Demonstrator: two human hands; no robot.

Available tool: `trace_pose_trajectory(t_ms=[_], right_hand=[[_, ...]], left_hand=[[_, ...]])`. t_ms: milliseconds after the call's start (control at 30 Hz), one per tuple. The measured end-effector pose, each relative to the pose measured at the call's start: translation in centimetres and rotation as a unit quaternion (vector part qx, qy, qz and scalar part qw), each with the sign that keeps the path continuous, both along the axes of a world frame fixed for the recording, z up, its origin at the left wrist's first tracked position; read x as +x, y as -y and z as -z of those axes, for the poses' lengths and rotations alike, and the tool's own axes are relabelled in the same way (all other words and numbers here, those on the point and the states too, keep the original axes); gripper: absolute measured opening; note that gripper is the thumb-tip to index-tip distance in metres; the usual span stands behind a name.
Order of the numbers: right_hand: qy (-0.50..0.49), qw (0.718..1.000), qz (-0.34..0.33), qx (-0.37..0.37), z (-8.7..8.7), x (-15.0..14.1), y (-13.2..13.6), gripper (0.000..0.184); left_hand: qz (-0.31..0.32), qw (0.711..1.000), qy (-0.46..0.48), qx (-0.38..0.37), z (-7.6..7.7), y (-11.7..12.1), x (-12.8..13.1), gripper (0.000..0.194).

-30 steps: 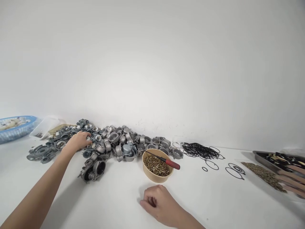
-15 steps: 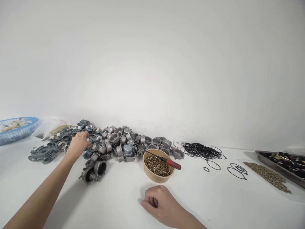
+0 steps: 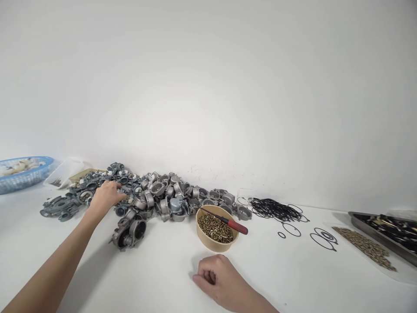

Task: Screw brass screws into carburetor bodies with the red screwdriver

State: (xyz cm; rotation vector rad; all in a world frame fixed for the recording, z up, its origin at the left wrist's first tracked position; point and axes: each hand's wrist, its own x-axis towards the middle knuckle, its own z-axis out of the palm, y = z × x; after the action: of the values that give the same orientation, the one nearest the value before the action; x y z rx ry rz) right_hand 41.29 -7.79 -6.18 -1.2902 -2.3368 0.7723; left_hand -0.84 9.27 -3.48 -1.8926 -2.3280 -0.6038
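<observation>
The left hand is at the heap of grey bodies, at the left of the table against the wall. Its thumb and fingers are extended among the parts; whether they grasp a body or merely rest there cannot be told, the contact being hidden by the hand. The right hand is at the near side of the table, fingers curled loosely toward the palm, no part visible in it. Cup-shaped castings adjoin the bodies on the right, and a paired casting sits just in front of the heap. Principal hazard, in this inspector's judgement: the bodies are piled loosely and appear interlocked, so drawing one out could bring neighbours down or dislodge the white pieces among them. The paired casting lies near the left forearm and could be knocked by a low sweep. Second hazard: the screwdriver lies across the tub of screws, its red handle overhanging the right rim; a bump from the right hand could flip it or spill the screws. Minor: the loose rings lie unconfined beyond the black ring pile and could be brushed astray by a sleeve or wrist.
</observation>
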Motion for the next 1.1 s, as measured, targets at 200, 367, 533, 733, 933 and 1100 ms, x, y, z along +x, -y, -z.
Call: trace_pose_trajectory(t_ms=[200, 367, 533, 733, 933, 1100], right_hand=[[-0.001, 1.000, -0.001, 0.000, -0.2, -0.1, 0.0, 0.034], [-0.002, 1.000, 0.000, -0.004, -0.3, -0.2, 0.0, 0.034], [-0.001, 1.000, 0.001, -0.006, -0.3, -0.2, 0.1, 0.033], [-0.003, 1.000, 0.002, -0.004, -0.3, -0.2, 0.1, 0.035], [-0.005, 1.000, 0.001, -0.003, -0.3, -0.1, 0.2, 0.034], [-0.001, 1.000, 0.002, -0.009, -0.3, -0.1, 0.2, 0.034]], left_hand=[[-0.002, 1.000, 0.024, 0.010, 0.0, 0.2, 0.0, 0.050], [-0.006, 0.999, 0.034, 0.026, -0.3, 0.4, 0.6, 0.050], [-0.005, 0.998, 0.042, 0.036, -0.5, 0.6, 0.9, 0.050], [0.007, 0.998, 0.038, 0.046, -0.5, 0.8, 1.2, 0.051], [0.047, 0.997, 0.021, 0.053, -1.4, 1.3, 1.8, 0.056], [0.064, 0.995, 0.026, 0.075, -2.4, 1.9, 2.2, 0.056]])
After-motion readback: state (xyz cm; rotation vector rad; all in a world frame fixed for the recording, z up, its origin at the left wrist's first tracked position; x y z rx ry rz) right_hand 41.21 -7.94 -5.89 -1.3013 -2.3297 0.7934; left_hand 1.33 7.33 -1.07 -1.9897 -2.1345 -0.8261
